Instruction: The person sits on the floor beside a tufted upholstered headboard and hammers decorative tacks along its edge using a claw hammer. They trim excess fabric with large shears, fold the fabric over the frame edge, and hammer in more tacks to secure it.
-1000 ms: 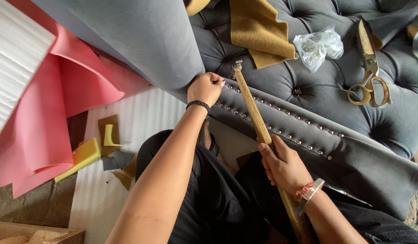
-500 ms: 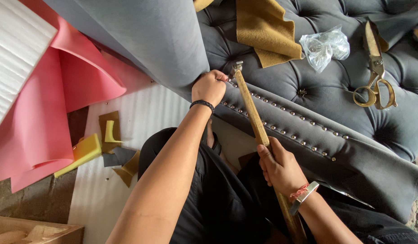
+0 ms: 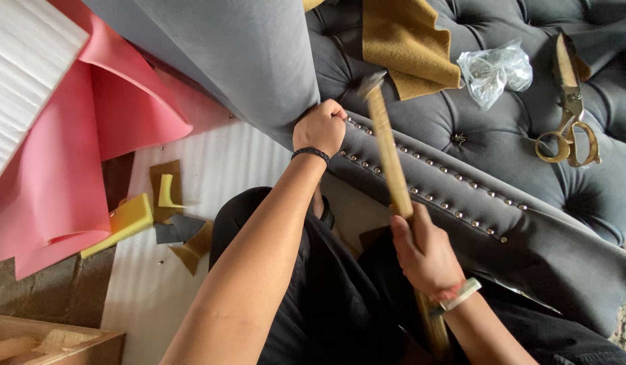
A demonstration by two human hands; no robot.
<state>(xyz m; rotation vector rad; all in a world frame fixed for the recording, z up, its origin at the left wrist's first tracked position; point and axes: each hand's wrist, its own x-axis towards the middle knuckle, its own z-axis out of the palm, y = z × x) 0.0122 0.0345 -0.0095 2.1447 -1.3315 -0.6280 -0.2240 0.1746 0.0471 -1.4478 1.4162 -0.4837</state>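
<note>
My right hand [image 3: 422,251] grips the wooden handle of a hammer [image 3: 387,155]; its metal head is raised and blurred above the grey upholstered panel [image 3: 529,250]. A row of round metal studs [image 3: 428,195] runs along the panel's edge. My left hand [image 3: 319,127], with a black band at the wrist, is closed at the upper end of that stud row, pinching something too small to make out against the grey fabric. Tufted grey upholstery [image 3: 475,122] lies beyond the studded edge.
Brass-coloured scissors [image 3: 570,108], a clear plastic bag [image 3: 492,71] and a mustard cloth [image 3: 404,44] lie on the tufted cushion. Pink foam sheets [image 3: 76,149] and white ribbed foam [image 3: 29,74] are at left. Yellow foam scraps [image 3: 127,220] and a wooden box [image 3: 49,341] sit on the floor.
The hammer head has lifted off the stud row and swung up, now blurred. My left hand stays at the panel's upper edge. The view shifted slightly.
</note>
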